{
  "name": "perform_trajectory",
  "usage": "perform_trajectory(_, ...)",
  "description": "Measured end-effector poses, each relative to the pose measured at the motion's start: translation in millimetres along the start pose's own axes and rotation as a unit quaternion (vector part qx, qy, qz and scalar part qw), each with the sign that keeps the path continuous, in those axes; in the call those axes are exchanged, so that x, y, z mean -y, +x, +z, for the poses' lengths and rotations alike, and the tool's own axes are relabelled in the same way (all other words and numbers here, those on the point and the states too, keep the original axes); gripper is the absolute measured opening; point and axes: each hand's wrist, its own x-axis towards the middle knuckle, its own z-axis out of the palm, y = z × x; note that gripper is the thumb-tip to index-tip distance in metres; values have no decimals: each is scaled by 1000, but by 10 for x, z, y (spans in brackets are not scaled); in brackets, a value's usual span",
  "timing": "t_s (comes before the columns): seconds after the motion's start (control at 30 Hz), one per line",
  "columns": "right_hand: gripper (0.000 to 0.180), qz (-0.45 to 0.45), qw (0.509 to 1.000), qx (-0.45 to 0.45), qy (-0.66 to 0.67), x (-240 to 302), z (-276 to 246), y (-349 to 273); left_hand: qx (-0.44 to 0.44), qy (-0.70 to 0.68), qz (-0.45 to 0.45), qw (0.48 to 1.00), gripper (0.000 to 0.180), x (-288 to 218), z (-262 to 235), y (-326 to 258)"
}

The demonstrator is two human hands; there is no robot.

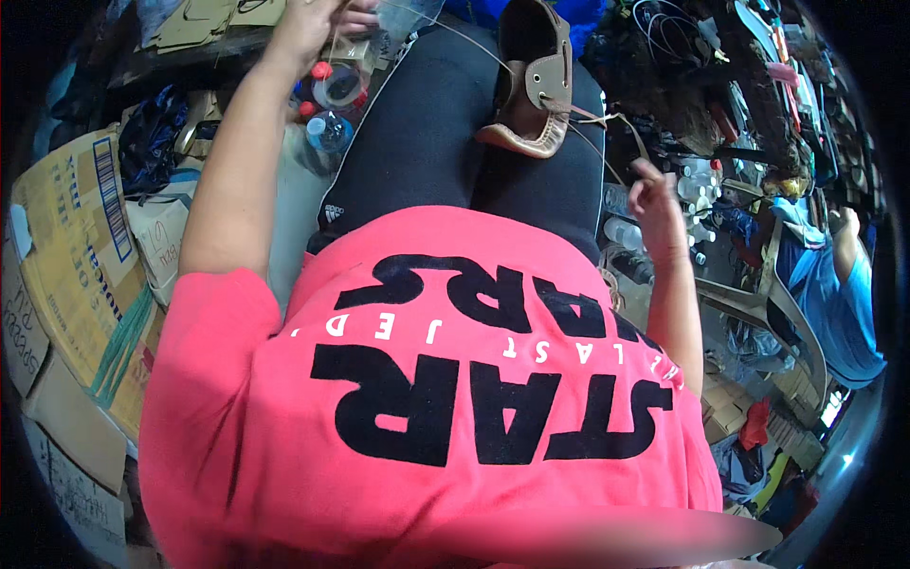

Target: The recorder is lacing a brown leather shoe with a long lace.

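A brown leather shoe [547, 83], with eyelets and a pale stitched edge, rests across my thighs. A thin thread [445, 26] runs from it up to my left hand [318, 33], which is out to the far left with its fingers closed around the thread and partly cut off by the upper edge. From the shoe's other side a second length of thread [601, 152] stretches to the right. My right hand [661, 209] is raised at its end, fingers curled in a pinch and slightly blurred. Neither hand touches the shoe.
Below my left forearm stand a clear plastic bottle [329, 132] and a roll of clear tape [339, 87]. Large cardboard boxes [71, 218] line the left. Several small bottles [700, 185] and a cluttered bench [739, 114] are at right. Another person in blue [825, 294] sits far right.
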Motion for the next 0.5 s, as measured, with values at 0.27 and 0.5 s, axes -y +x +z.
perform_trajectory(0.27,24,-341,764,-132,-531,864,989,148,220,330,360,845,52,-85,1304,-85)
perform_trajectory(0.5,24,-304,600,96,-734,962,1587,250,347,374,301,806,45,-72,1547,-170)
